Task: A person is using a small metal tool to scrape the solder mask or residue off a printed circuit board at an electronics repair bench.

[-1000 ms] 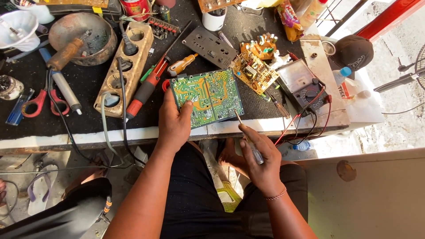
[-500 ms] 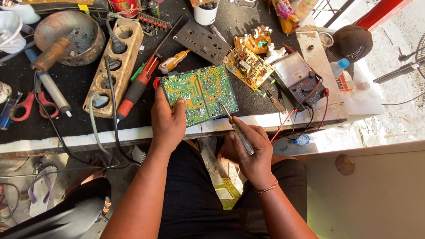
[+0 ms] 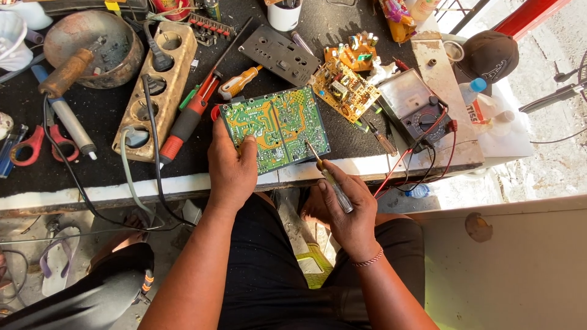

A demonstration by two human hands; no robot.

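My left hand (image 3: 231,165) rests on the green board (image 3: 275,128), thumb and fingers pressing its near left corner flat against the worktop (image 3: 92,171). The board lies solder side up at the worktop's front edge, one corner hanging a little over the white lip. My right hand (image 3: 348,211) is closed around a screwdriver (image 3: 327,177), held like a pen, its tip touching the board's near right edge.

Everything else I place from the board. Just to its left lies a red and black tool (image 3: 186,119), and beyond that a beige power strip (image 3: 156,85) with a black plug (image 3: 160,61) in one socket. Farther left sits a rusty bowl (image 3: 92,46) with a wooden handle (image 3: 66,73) leaning in it, and red scissors (image 3: 33,146) near the worktop's left end. Behind the board is an orange screwdriver (image 3: 241,82) and a grey panel (image 3: 278,55). Behind and right of it lies a yellow board (image 3: 345,88). Right of the board stands a multimeter (image 3: 416,107), its red and black leads (image 3: 422,159) drooping over the front edge. Well beyond the meter lies a dark cap (image 3: 492,55).
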